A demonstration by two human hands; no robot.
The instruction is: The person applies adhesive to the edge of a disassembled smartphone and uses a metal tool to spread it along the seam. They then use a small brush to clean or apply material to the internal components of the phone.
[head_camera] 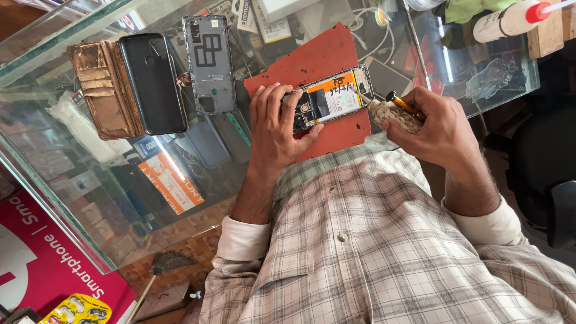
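From the head camera, your left hand [277,129] lies flat with fingers spread over the lower end of the opened phone [332,98], pressing it onto the red mat [312,60] on the glass counter [72,198]. Your right hand [438,129] is closed around a small glue tube [393,115] and an orange-handled screwdriver [405,105], the tube's nozzle touching the phone's upper edge. Further left lie a removed back cover [210,63], a black case [153,84] and a worn brown wallet cover [99,90].
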